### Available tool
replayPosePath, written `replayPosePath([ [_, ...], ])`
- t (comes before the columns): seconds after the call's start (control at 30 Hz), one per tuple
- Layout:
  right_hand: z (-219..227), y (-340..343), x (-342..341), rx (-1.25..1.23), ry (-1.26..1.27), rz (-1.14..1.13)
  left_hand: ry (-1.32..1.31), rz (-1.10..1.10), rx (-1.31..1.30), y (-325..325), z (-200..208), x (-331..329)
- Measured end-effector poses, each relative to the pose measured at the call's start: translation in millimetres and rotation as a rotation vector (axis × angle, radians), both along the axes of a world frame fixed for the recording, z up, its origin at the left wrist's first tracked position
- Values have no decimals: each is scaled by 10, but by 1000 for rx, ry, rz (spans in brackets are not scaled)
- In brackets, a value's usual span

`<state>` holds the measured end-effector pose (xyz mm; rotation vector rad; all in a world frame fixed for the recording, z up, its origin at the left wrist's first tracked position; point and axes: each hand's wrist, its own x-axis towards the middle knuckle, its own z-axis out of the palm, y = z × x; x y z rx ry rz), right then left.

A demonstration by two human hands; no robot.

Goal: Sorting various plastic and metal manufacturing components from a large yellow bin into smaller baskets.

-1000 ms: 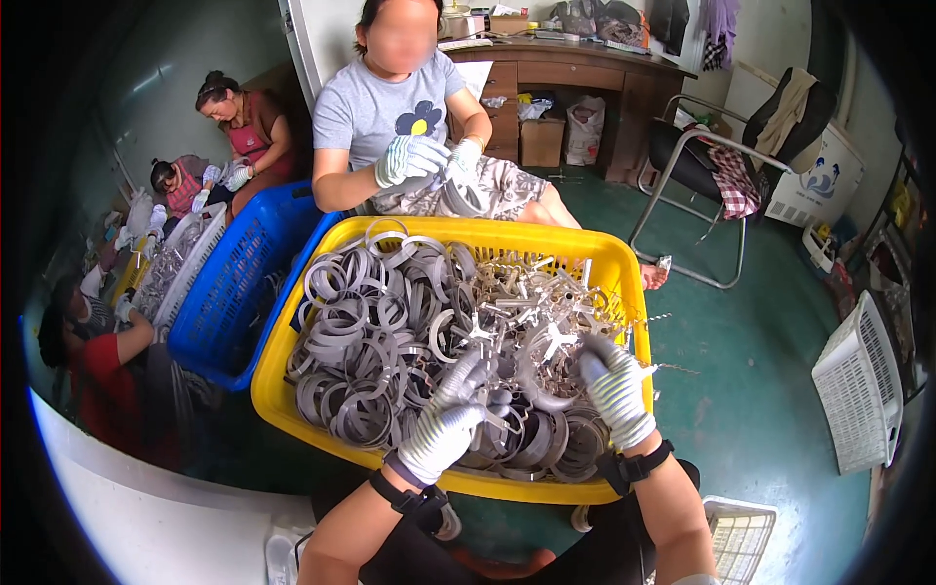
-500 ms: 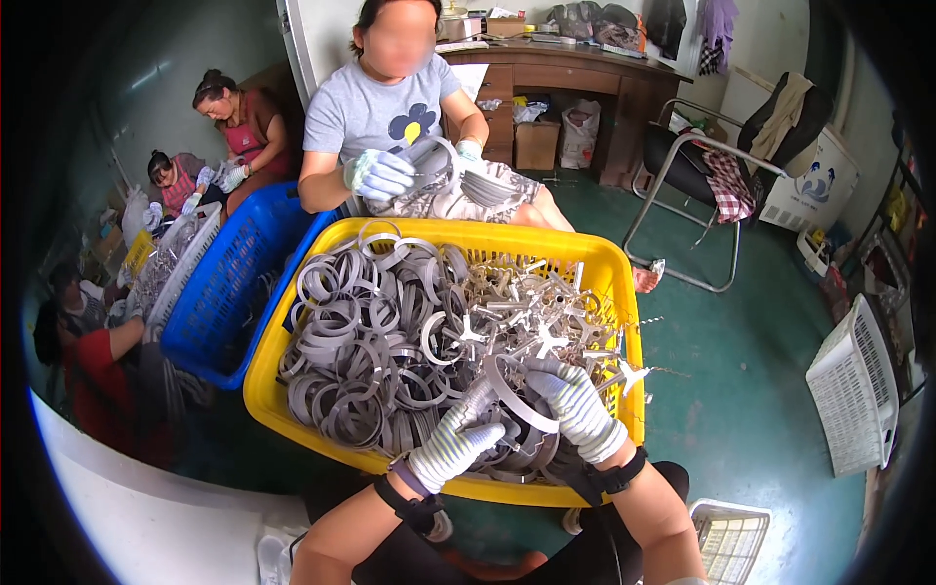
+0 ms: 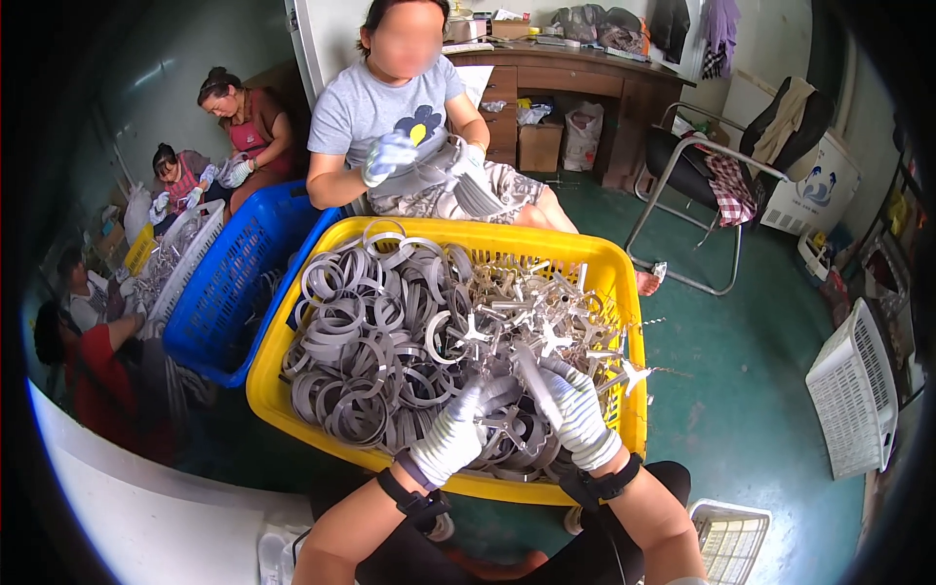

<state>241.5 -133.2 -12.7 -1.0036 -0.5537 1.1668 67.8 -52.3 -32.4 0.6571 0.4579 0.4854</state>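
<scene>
Both my hands wear striped white work gloves above a yellow basket (image 3: 268, 400). My right hand (image 3: 583, 421) is closed on a flat grey metal ring (image 3: 536, 388), turned nearly edge-on. My left hand (image 3: 450, 439) is curled beside it, with a silvery three-armed metal piece (image 3: 507, 426) against its fingers; the exact grip is partly hidden. Loose grey rings (image 3: 356, 327) fill the basket's left and middle. More three-armed pieces (image 3: 553, 339), some with twisted wire ends, lie heaped on its right side.
Across the basket sits a co-worker (image 3: 400, 127) in gloves, holding a stack of rings. A blue basket (image 3: 219, 302) adjoins at left, with other people working beyond. A chair (image 3: 712, 175) and a white crate (image 3: 853, 390) stand at right.
The ring in my right hand has turned from a slanted open view to nearly edge-on. My left hand has rolled over, bringing the three-armed piece into view. The co-worker's gloved hand has lifted.
</scene>
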Motion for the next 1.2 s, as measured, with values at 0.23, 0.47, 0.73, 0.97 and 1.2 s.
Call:
replayPosePath([
  [0.23, 13, 16, 188, -145, -762, 13, 44, -3, 65, 118, -100, -33],
  [0.47, 76, -64, 37, -49, -970, -74, 116, -65, 406, 88, 216, -87],
  [0.73, 166, -105, 36, -221, -189, 166, -75, -24, 308, 91, 324, -104],
  [0.97, 17, -57, -53, -107, 18, 179, -97, 12, 278, 89, 269, -110],
  [1.2, 143, -43, -165, -133, 503, 323, -162, 58, 47, 138, 188, -175],
])
